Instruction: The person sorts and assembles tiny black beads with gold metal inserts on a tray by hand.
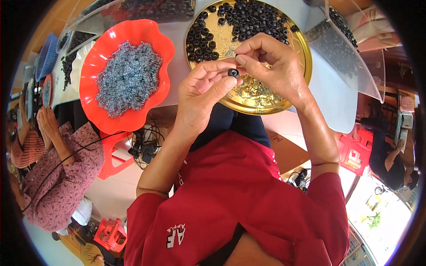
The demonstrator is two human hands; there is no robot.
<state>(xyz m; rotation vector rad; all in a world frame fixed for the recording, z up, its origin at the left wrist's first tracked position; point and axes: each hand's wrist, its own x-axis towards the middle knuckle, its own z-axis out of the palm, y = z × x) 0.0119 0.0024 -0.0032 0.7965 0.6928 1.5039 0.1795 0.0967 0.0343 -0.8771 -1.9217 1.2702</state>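
Observation:
My left hand (202,86) pinches a small black round piece with a hole in its middle (233,72) between thumb and fingers. Close beside it, at upper right, my right hand (277,66) is closed in a pinch. What its fingertips hold, if anything, is too small to make out. Both hands are over a round gold tray (306,71). Many similar black round pieces (257,20) lie at the tray's far side and left. Small shiny clear or metallic bits (257,94) are scattered on its near part.
A red scalloped dish (91,95) heaped with small blue-grey coil-like parts (128,77) stands left of the tray. Clear plastic bins (361,66) with black pieces flank the table. A person in a patterned top (66,173) sits at left. Red stools (111,234) stand on the floor.

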